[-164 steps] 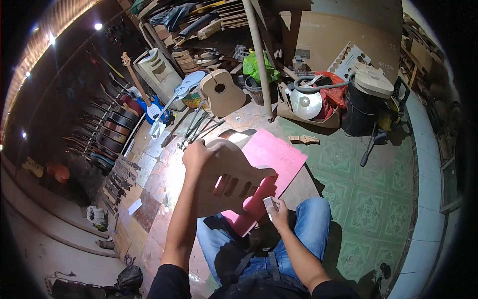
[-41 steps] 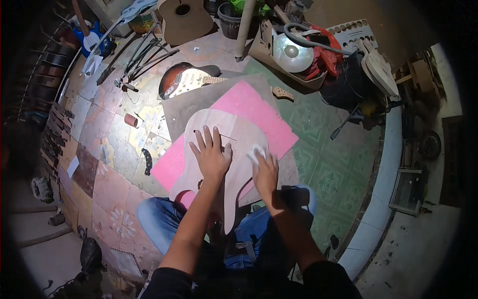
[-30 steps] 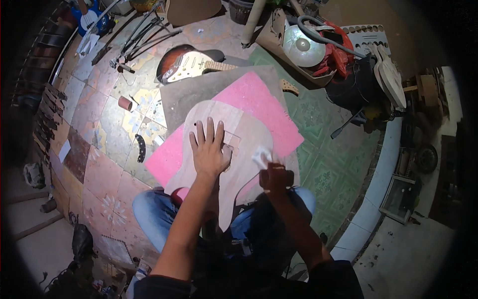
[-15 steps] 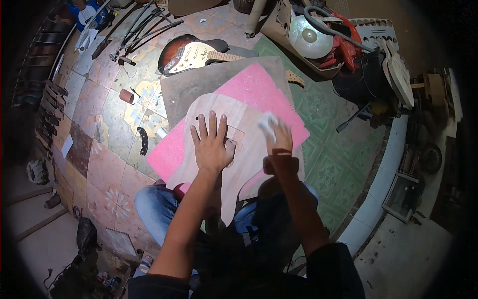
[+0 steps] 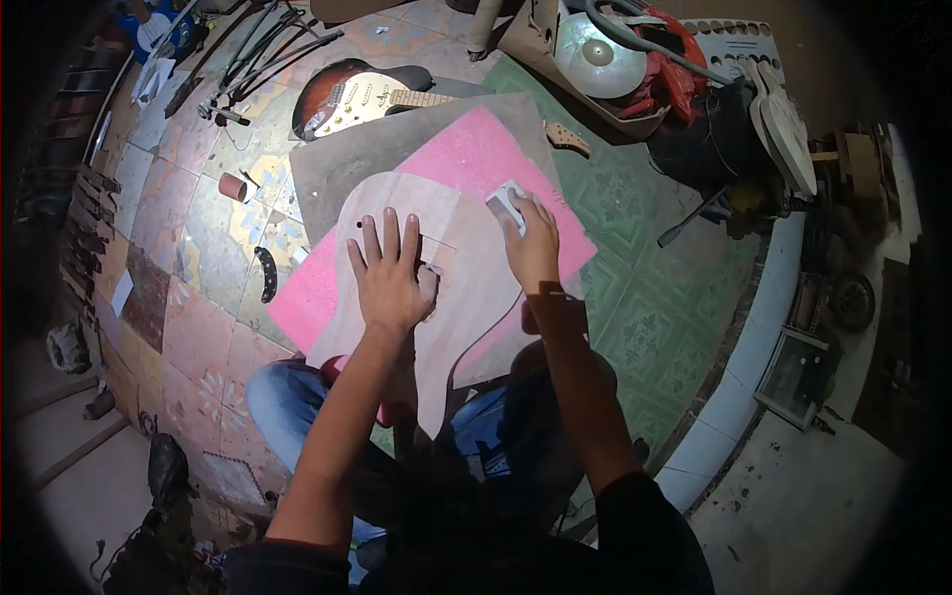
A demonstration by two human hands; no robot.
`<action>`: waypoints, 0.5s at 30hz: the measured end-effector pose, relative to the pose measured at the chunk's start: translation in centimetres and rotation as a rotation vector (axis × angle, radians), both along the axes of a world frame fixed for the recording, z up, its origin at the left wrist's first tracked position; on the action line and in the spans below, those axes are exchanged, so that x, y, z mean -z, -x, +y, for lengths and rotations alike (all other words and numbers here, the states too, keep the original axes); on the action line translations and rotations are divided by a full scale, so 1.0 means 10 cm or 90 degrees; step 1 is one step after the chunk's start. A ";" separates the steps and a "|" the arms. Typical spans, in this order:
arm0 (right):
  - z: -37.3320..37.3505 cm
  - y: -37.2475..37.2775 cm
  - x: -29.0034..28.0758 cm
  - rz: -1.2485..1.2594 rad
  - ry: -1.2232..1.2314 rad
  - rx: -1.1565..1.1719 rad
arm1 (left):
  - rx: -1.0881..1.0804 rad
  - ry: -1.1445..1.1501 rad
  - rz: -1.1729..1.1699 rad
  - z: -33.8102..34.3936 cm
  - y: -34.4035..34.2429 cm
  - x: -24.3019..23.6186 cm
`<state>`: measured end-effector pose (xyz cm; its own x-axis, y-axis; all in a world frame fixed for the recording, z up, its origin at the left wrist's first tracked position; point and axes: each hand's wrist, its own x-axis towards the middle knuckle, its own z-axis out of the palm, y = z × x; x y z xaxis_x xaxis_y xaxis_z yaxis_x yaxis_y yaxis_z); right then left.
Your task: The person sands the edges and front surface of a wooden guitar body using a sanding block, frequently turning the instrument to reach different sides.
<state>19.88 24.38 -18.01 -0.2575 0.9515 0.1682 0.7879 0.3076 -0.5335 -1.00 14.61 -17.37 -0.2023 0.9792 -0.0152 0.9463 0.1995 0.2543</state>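
Observation:
A pale, unpainted wooden guitar body [image 5: 451, 307] lies on a pink pad [image 5: 302, 297] over a grey board [image 5: 327, 178], above my crossed legs. My left hand [image 5: 390, 283] rests flat on the body's upper middle, fingers spread and touching the wood, with nothing held. My right hand [image 5: 531, 238] grips a small pale block [image 5: 504, 198] at the body's upper right edge, where the pink pad shows around it.
A sunburst electric guitar [image 5: 369, 104] lies behind the board, near a loose headstock [image 5: 567, 139]. Metal stands [image 5: 248, 69], a red cylinder [image 5: 232, 186] and a black curved piece [image 5: 266, 273] lie leftward. A box [image 5: 535, 40] and black bucket [image 5: 694, 159] stand behind right.
The guitar body, earlier held up in my left hand, now lies flat. My right hand with the block has moved back and forth along the body's right side, most recently upward.

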 end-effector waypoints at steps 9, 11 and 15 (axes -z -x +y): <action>-0.25 -0.06 0.13 -0.019 -0.022 0.030 | 0.008 -0.003 0.018 0.04 0.03 -0.05; 0.09 -0.05 0.17 0.012 0.001 0.022 | 0.011 -0.014 0.008 0.04 -0.01 -0.02; -0.82 -0.44 0.62 -0.183 -0.011 0.009 | 0.002 -0.024 0.001 0.03 0.00 -0.02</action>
